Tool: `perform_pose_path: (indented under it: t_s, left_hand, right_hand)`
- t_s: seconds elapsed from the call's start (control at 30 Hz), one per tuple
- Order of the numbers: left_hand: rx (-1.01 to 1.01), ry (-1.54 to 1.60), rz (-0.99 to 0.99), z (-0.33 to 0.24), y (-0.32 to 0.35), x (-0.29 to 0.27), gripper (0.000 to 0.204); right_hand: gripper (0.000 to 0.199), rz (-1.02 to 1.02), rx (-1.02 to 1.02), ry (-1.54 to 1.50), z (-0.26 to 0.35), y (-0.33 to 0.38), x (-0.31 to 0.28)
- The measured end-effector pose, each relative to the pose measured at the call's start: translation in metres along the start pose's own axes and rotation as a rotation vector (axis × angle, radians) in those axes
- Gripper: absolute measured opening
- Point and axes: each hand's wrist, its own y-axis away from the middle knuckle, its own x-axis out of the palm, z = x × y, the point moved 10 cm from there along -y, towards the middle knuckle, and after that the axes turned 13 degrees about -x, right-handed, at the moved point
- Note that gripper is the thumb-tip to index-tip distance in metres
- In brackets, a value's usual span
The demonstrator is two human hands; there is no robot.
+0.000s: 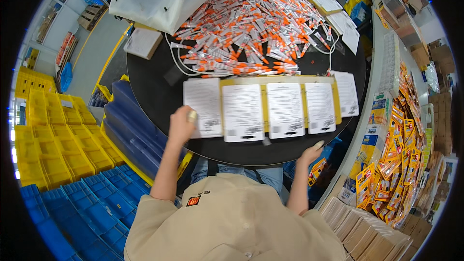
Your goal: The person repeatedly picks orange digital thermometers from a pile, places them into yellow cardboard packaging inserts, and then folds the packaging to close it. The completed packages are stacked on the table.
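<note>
My left hand [182, 124] is curled over the left edge of the leftmost printed sheet [203, 108], with a pale cover on one finger. Whether its fingers hold that sheet is hidden. My right hand [310, 153] is closed at the round black table's [154, 101] near right edge, also with a pale fingertip cover; anything in it is too small to make out. Between the hands, white printed sheets [242, 113] lie in a row on a yellow holder [265, 92]. Another printed sheet [346, 94] sits at the row's right end.
Behind the sheets spreads a heap of small white tubes with orange caps [251, 24], edged by a white cord [178, 60]. A small box [143, 43] stands at the table's left. Yellow crates [63, 140] and blue crates [92, 203] flank me left; packaged goods [394, 159] lie right.
</note>
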Motion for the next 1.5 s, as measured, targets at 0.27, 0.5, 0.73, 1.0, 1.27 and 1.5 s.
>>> perform_pose_path:
  t_s: [0.27, 0.5, 0.73, 1.0, 1.27, 1.5]
  left_hand:
    - [-0.125, 0.109, 0.010, 0.038, -0.076, -0.054, 0.015]
    - [0.018, 0.339, -0.165, 0.031, -0.082, -0.105, 0.018]
    - [0.183, 0.316, -0.010, -0.073, -0.025, -0.108, 0.015]
    - [0.847, 0.455, 0.567, -0.256, 0.129, -0.004, 0.024]
    - [0.698, 0.185, 0.659, -0.269, 0.097, 0.189, 0.017]
    - [0.616, -0.170, 0.428, -0.269, 0.064, 0.258, 0.042]
  right_hand:
    - [0.058, 0.117, -0.287, 0.028, 0.051, 0.116, 0.009]
    - [0.037, 0.586, -1.180, 0.515, 0.234, 0.108, 0.049]
    - [0.048, 0.815, -1.326, 0.146, 0.242, 0.193, 0.113]
    - [0.028, 1.218, -0.824, -0.508, 0.264, 0.206, 0.178]
    - [0.034, -0.623, -0.748, -0.305, 0.267, -0.220, -0.069]
    - [0.018, 0.071, -0.653, -0.397, 0.290, -0.316, 0.094]
